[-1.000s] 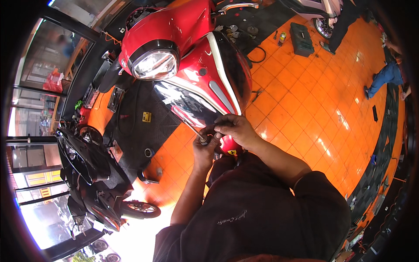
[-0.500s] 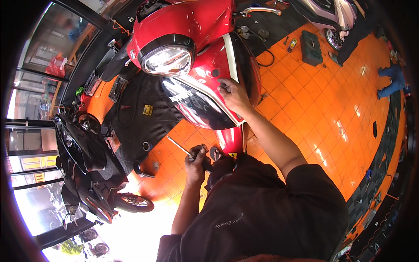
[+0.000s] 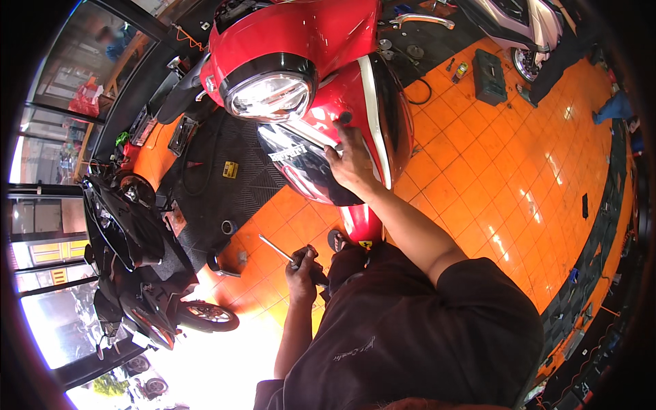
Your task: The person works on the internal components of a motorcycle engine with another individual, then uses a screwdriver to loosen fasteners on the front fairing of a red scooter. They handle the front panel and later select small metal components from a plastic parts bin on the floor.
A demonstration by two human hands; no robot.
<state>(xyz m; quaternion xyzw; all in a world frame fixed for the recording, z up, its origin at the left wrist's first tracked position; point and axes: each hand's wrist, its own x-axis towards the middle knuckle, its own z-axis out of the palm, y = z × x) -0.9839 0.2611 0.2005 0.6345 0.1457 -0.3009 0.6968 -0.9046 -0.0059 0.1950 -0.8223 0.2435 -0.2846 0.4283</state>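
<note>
A red scooter with a round headlight stands in front of me. My right hand is open against its front panel, thumb apart. The index finger reaches up to a dark round spot on the red surface; whether that is a hole or a plug I cannot tell. Lower and to the left, my left hand is closed around a screwdriver, its metal shaft pointing up and left, away from the scooter. Most of the handle is hidden by the fingers.
A black motorcycle stands at left beside a dark mat bearing a small yellow box. On the orange tiles at upper right are a dark toolbox and a spray can. Another scooter is behind them.
My right hand has shifted slightly left and down over the panel, and its index finger is now stretched toward the dark spot. The left hand has moved a little with the screwdriver.
</note>
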